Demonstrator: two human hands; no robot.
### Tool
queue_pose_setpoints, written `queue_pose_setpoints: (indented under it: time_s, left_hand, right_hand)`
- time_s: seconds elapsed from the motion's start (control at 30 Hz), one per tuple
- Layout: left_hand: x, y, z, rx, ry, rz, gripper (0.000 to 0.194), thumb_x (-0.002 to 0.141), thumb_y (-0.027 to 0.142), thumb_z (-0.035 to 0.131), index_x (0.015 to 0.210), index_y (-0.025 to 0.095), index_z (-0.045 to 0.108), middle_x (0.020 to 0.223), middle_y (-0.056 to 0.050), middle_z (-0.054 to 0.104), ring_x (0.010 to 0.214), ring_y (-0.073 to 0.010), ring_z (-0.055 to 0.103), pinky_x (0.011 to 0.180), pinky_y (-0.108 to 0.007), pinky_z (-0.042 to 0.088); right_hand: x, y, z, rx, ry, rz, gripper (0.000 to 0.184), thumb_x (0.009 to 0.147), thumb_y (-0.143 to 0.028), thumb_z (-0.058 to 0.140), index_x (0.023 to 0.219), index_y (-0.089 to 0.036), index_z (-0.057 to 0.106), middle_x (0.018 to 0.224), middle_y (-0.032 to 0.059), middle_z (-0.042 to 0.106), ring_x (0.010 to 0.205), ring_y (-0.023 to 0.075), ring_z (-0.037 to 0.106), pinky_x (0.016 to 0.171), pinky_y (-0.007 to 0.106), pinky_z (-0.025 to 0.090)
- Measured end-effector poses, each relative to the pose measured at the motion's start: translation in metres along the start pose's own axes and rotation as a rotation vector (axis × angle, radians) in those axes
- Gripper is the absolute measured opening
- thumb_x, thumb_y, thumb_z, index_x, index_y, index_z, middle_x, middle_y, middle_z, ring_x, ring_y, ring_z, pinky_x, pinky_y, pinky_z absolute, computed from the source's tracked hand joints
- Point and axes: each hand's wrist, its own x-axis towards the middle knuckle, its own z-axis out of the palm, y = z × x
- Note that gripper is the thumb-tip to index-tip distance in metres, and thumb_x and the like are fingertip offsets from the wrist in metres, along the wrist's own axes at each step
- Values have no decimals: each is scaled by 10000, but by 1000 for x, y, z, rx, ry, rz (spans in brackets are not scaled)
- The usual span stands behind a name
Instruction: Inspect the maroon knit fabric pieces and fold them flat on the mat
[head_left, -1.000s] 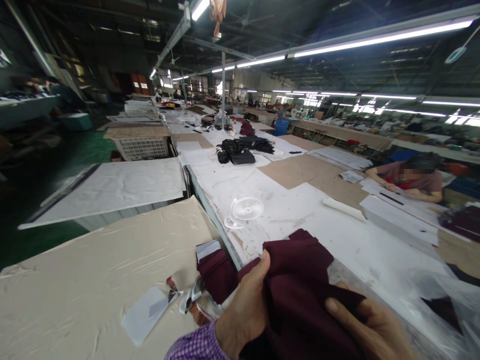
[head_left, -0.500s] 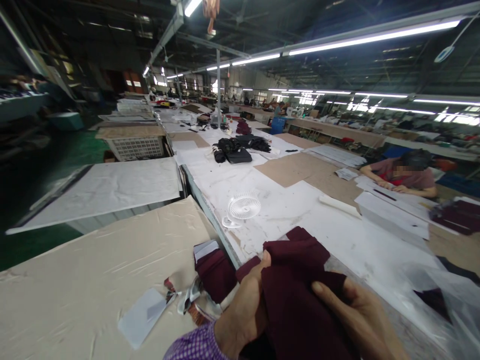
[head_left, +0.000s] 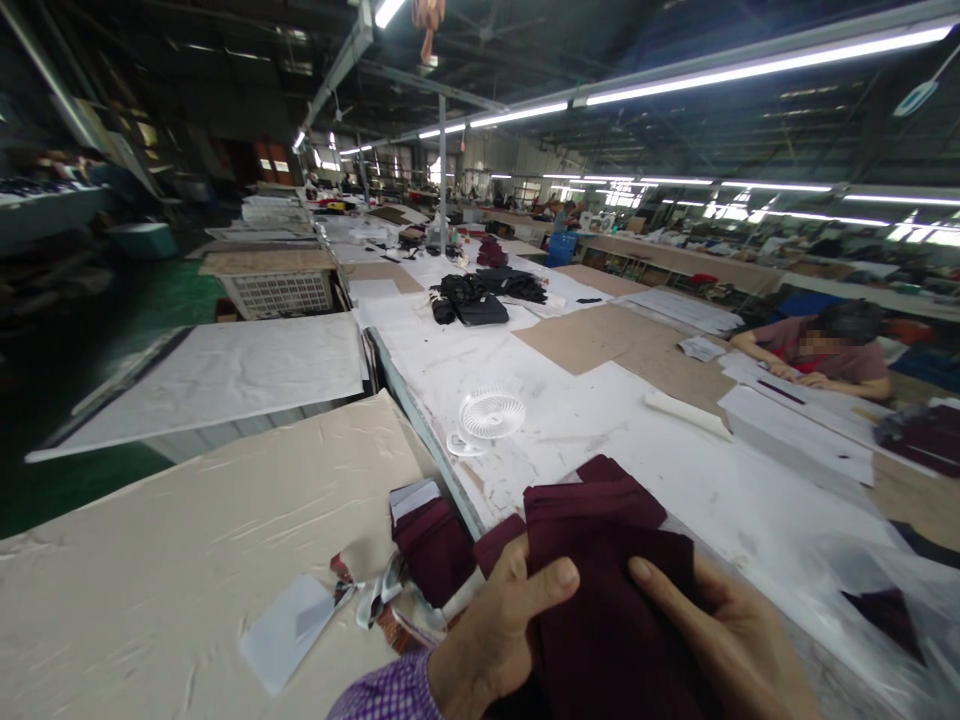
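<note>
Largest in front of you is the long white-covered table (head_left: 570,415), with the beige-covered table (head_left: 187,540) butting against its left side. Next comes the maroon cloth (head_left: 607,620), layered and folded, held low and close to you between both palms, its far end over the white table's near edge. Your right hand (head_left: 739,630) comes in from the lower right, thumb pressed on top, fingers curled behind the cloth. Your left hand (head_left: 499,625) pinches the opposite edge, thumb laid flat across it, fingers hidden underneath. Left of that hand sits a folded maroon stack (head_left: 435,550), near a pale card (head_left: 289,632). Smallest is a printed sheet (head_left: 703,347) beside your co-worker (head_left: 847,350); its print is too small to read.
</note>
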Motion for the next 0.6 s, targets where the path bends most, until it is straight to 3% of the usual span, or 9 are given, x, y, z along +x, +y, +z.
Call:
queue_pose_setpoints:
  time_s: [0.17, 0.3, 0.43, 0.6]
  left_hand:
    - [3, 0, 4, 55, 88, -34, 332, 741, 182, 700, 1071, 170, 672, 1040, -109, 724, 1026, -258, 644, 989, -415, 416]
    - [7, 1, 4, 53, 226, -74, 273, 723, 230, 725, 991, 182, 708, 937, -88, 751, 1003, -265, 654, 973, -416, 433]
    - [7, 3, 6, 78, 202, -71, 318, 689, 250, 757, 992, 169, 711, 895, -94, 756, 981, -279, 661, 958, -422, 446]
    - [4, 6, 10, 154, 192, -14, 349, 726, 232, 723, 1070, 183, 682, 953, -85, 750, 986, -260, 658, 962, -405, 444]
  right_hand:
    - [0, -4, 8, 54, 34, -15, 378, 667, -510, 705, 880, -198, 692, 759, 30, 751, 748, 256, 694, 613, 298, 561]
    - [-1, -7, 12, -102, 169, -209, 286, 668, -477, 686, 796, -222, 661, 728, 3, 723, 706, 211, 663, 636, 263, 532]
    - [0, -5, 12, -204, 223, -301, 227, 687, -438, 670, 790, -240, 630, 653, -24, 671, 644, 174, 631, 618, 236, 507]
    - [9, 8, -2, -328, 171, -314, 339, 724, -468, 643, 958, -226, 598, 789, 20, 695, 683, 187, 643, 610, 273, 519]
